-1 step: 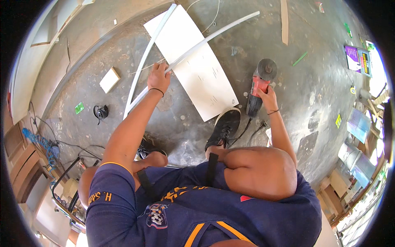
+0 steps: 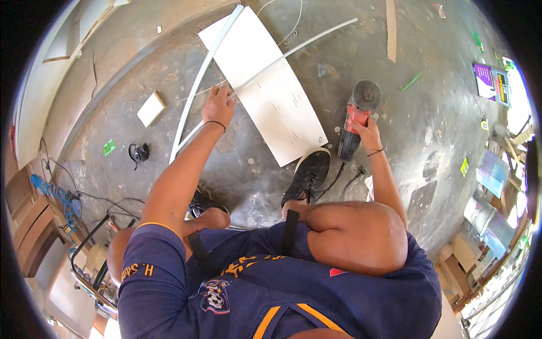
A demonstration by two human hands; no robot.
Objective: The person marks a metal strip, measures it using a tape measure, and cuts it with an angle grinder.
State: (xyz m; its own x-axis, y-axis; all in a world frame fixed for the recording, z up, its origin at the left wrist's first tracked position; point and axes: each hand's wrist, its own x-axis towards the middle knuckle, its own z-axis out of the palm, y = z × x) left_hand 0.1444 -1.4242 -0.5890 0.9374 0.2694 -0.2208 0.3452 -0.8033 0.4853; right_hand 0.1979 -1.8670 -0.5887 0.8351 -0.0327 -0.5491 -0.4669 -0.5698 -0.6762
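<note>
My left hand is closed around a long, thin white strip, which crosses above a white board. A second white strip runs beside it, its far end over the board's left edge. My right hand grips a red and black angle grinder by its body. The grinder's round disc faces up at its far end, and its cord trails back toward my shoe. The board lies flat with short dark marks on it. My left fingertips are partly hidden.
A small pale block, a green wrapper and a black object with a strap lie on the floor at left. My black shoe stands by the board's near corner. Cables and blue netting lie at far left.
The strip in my left hand has turned slightly and looks thinner; its far end sits a touch lower. My right hand and the grinder stay essentially where they were.
</note>
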